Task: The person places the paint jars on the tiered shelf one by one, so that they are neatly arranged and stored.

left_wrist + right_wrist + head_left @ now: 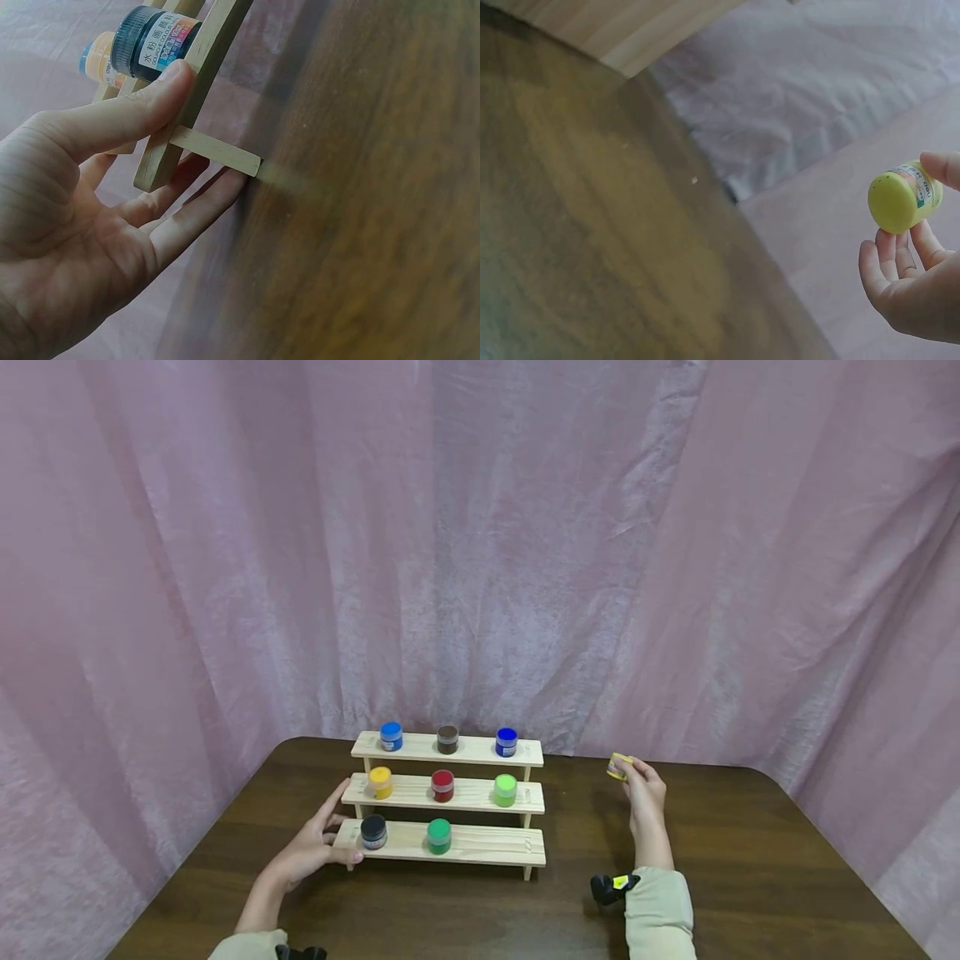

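Note:
My right hand (645,793) pinches a small yellow paint jar (618,766) above the table, right of the stepped wooden rack (487,845). In the right wrist view the yellow jar is tilted, thumb above and fingers beneath. My left hand (306,853) grips the left end of the rack's lowest shelf, its thumb at the front edge and fingers behind, as the left wrist view shows. Near that thumb stands a black gouache jar (156,43), with a green jar (438,837) to its right. Yellow-orange (380,783), red (443,786) and light green (505,790) jars stand on the middle shelf.
Light blue (391,737), brown (447,740) and dark blue (506,742) jars stand on the top shelf. The rack stands on a dark brown wooden table (570,910). A pink curtain (480,568) hangs behind the table.

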Available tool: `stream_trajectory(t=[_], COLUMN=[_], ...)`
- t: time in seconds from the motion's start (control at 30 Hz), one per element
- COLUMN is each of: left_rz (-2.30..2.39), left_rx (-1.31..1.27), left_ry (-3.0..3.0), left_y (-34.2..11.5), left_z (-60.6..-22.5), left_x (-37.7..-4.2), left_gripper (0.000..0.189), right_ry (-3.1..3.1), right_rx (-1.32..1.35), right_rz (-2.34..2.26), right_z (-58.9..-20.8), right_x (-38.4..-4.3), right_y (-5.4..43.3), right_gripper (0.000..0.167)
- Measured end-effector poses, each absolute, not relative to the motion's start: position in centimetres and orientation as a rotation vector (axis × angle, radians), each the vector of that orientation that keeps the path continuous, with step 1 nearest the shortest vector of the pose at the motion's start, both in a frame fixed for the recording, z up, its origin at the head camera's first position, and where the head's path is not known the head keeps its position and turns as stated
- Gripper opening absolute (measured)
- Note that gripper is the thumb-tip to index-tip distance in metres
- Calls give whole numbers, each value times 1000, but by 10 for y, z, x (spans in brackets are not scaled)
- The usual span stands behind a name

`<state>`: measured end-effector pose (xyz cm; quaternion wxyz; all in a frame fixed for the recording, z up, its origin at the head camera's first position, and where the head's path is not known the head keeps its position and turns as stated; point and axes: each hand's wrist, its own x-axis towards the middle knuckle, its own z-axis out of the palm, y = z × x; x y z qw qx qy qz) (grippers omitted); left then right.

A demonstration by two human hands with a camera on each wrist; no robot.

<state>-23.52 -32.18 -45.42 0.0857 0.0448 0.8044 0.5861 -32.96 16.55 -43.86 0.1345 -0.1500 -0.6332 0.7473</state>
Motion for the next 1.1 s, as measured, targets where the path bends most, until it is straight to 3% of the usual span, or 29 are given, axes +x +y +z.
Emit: stream_trajectory(t=[0.23, 1.1], left_rz=[1751, 1702], left_rx=[136, 94], left_ry=[2398, 2423], left_y=[-323, -322], left_z=[-453, -455], left_x=[-235, -236], left_gripper=[123, 123], right_ry=[-1785, -1717], right_rx=[-405, -305], right_rz=[2184, 2171], right_z=[-422, -384], right_x=[-329, -311], right_y=[163, 159], right_gripper=[35, 28])
